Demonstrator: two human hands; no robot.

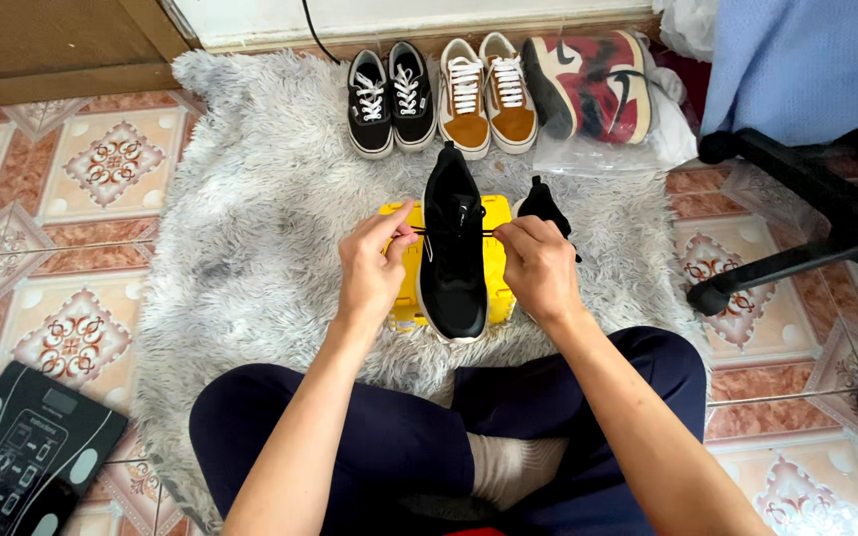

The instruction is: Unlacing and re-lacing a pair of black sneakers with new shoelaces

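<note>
Crossed legs (429, 437) anchor the sitter on the grey rug (250, 199). Left hand (371, 266) at nine o'clock and right hand (538, 266) at three pinch the lace ends (429, 232), pulled taut across the black sneaker (452, 248), propped on a yellow stand (497, 258). Open rug lies left; chair legs (777, 263) crowd right.
</note>
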